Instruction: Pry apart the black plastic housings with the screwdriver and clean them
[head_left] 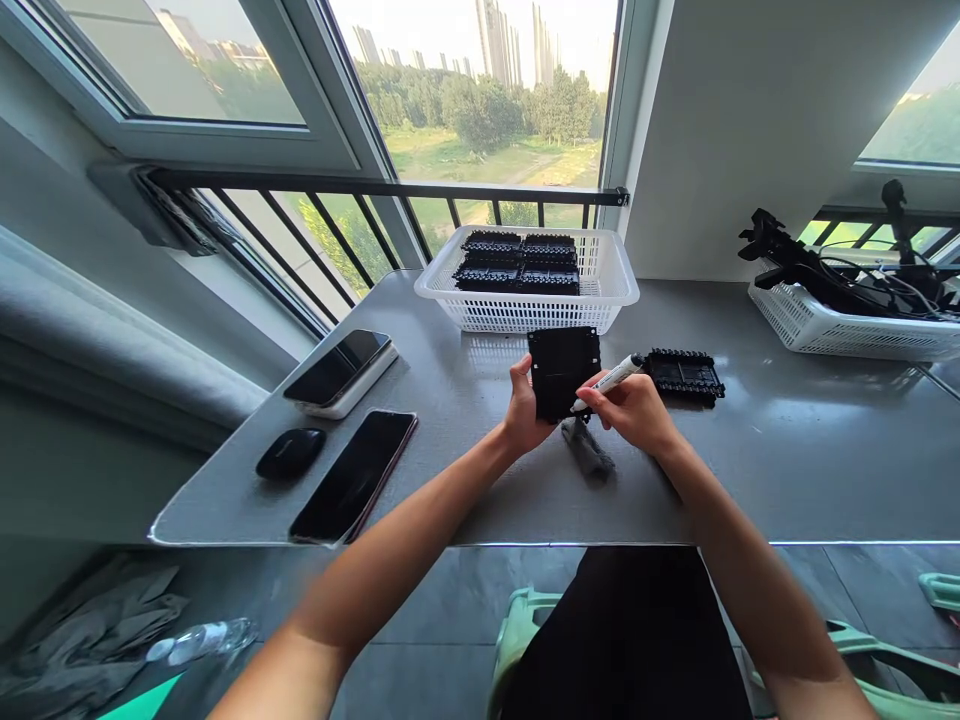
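My left hand (523,408) is closed round the left edge of a flat black plastic panel (564,368), holding it upright above the grey table (787,450). My right hand (636,408) pinches a white marker pen (611,380), whose tip touches the panel's lower right part. A dark grey cloth roll (589,452) lies on the table just below both hands. Another black ribbed plastic part (684,374) rests on the table right of the pen.
A white basket (611,285) at the back holds several black plastic parts. A second white basket (832,328) with black gear and cables stands far right. Two phones (354,476) (339,368) and a black pebble-shaped case (291,452) lie left. A railing and windows run behind.
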